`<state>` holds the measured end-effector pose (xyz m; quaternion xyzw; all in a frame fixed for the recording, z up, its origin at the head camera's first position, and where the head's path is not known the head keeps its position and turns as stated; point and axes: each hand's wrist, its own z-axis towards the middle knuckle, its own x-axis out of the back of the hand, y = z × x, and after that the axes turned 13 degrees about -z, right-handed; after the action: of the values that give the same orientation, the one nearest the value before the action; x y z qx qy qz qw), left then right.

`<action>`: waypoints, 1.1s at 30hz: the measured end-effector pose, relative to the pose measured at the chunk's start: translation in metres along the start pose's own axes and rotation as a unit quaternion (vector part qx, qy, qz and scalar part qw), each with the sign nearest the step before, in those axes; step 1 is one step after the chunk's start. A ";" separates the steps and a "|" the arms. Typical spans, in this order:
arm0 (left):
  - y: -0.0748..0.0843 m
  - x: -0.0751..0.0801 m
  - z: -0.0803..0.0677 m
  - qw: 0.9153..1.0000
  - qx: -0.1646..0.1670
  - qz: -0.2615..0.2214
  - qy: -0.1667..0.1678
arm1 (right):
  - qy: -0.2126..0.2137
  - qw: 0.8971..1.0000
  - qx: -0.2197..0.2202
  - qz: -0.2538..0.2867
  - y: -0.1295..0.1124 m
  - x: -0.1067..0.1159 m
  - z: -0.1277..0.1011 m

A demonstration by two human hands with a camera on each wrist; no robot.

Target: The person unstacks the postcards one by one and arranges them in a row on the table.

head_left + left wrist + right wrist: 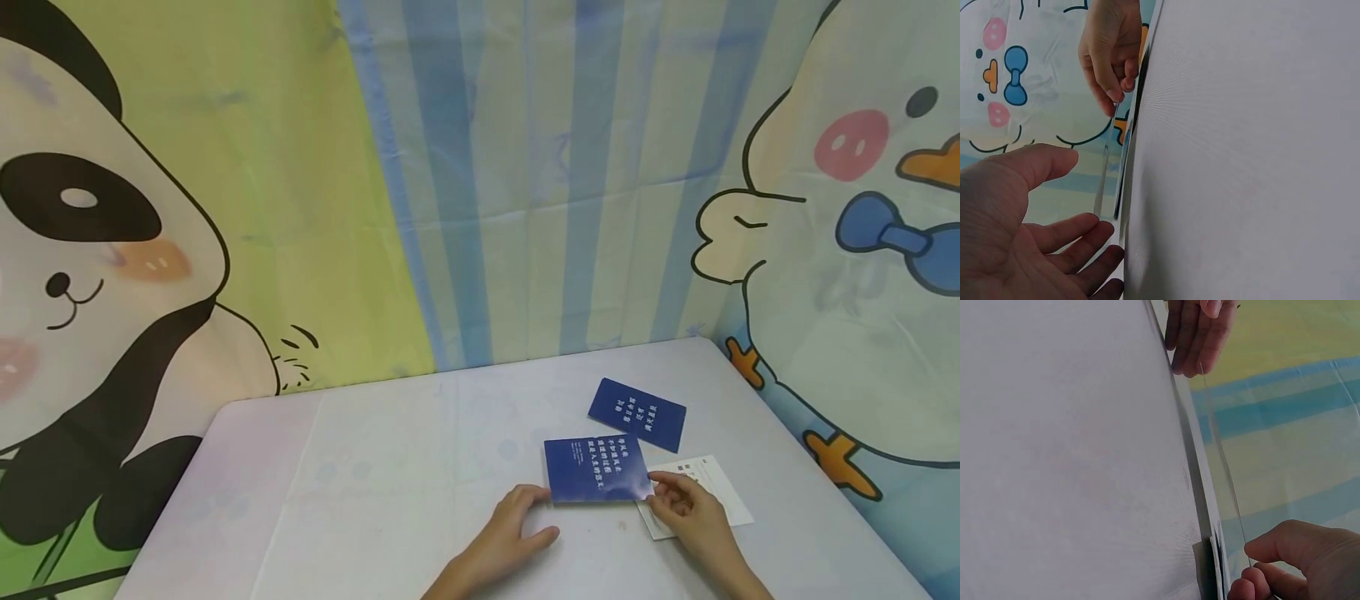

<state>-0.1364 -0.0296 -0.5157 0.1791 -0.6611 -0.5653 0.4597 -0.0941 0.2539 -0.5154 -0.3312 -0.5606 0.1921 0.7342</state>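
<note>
A dark blue card (596,469) with white print is at the near middle of the white table (390,483). My left hand (536,508) touches its lower left corner with straight fingers. My right hand (663,492) pinches its lower right corner between thumb and fingers. In the left wrist view the card (1102,181) shows edge-on as a thin line, a little off the table, between my open left hand (1079,206) and my right hand (1110,56). The right wrist view shows the same thin card edge (1222,462) running from my right hand (1254,562) to the left hand's fingers (1200,331).
A second blue card (637,414) lies flat just behind the held one. A white card (712,487) lies partly under my right hand. Cartoon cloth with a panda (90,275) and a duck (862,250) hangs close behind and to the right of the table.
</note>
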 end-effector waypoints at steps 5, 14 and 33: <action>0.002 0.001 -0.010 1.000 0.004 0.007 -0.008 | 0.004 1.000 0.010 -0.013 0.000 -0.001 -0.008; 0.003 0.005 -0.026 0.999 -0.027 0.033 -0.033 | -0.003 1.000 -0.002 -0.024 -0.003 -0.001 -0.022; -0.001 0.010 -0.044 0.996 -0.044 0.059 -0.048 | -0.099 0.991 -0.078 -0.034 -0.014 0.001 -0.032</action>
<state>-0.1059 -0.0634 -0.5151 0.0924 -0.6662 -0.5737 0.4676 -0.0647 0.2363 -0.5097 -0.3477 -0.6547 0.1541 0.6532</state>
